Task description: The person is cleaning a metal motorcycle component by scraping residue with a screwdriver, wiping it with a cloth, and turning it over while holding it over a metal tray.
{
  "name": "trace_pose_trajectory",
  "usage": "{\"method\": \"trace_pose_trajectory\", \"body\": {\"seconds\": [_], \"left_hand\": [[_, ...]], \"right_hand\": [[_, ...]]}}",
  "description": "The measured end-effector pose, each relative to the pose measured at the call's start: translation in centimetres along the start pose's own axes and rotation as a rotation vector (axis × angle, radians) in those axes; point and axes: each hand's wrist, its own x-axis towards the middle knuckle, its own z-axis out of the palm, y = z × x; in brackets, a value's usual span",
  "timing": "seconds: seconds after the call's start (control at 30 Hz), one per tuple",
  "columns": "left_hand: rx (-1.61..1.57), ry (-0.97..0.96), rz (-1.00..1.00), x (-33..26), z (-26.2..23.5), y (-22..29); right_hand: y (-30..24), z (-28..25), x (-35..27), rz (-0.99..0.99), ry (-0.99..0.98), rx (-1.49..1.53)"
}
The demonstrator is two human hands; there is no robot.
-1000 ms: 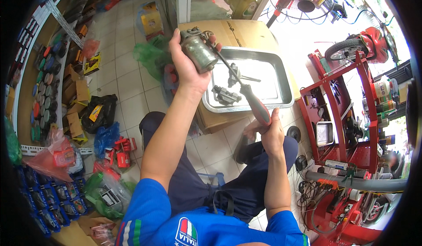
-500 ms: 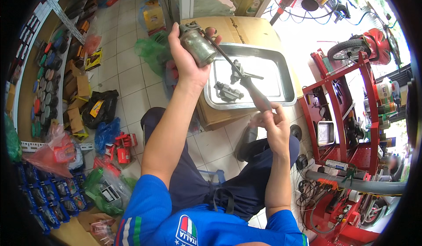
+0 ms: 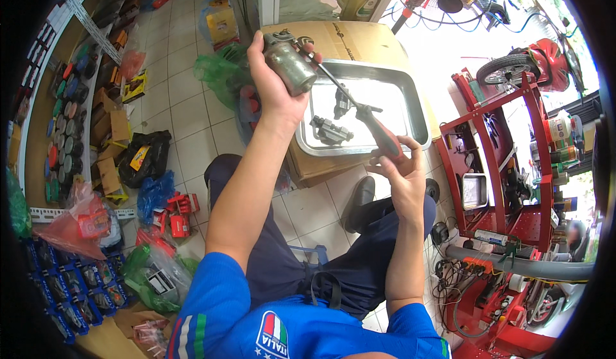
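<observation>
Currently the grey metal cylinder [image 3: 289,70] is in my left hand [image 3: 277,99], thumb and fingers wrapped about it, near the left edge of the shiny tray [image 3: 418,112]. My right hand [image 3: 402,176] has its fingers closed on the handle end of the screwdriver [image 3: 383,136]; its shaft slants up to the cylinder's top end, where I cannot tell if the tip touches. 2 metal parts [image 3: 332,131] lie in the tray, which rests on a cardboard box [image 3: 378,41].
</observation>
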Motion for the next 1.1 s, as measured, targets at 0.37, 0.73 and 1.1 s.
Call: {"method": "trace_pose_trajectory", "body": {"seconds": [0.37,0.73,1.1], "left_hand": [[0.026,-0.035,0.013,-0.2,-0.1,-0.3],[-0.042,0.085,0.017,-0.2,0.6,0.8],[-0.003,0.003,-0.029,-0.4,0.3,-0.1]], "right_hand": [[0.9,-0.6,-0.2,0.237,-0.003,-0.111],[0.2,-0.4,-0.2,0.105,-0.147,-0.042],[0.6,-0.3,0.1,0.168,0.008,-0.120]]}}
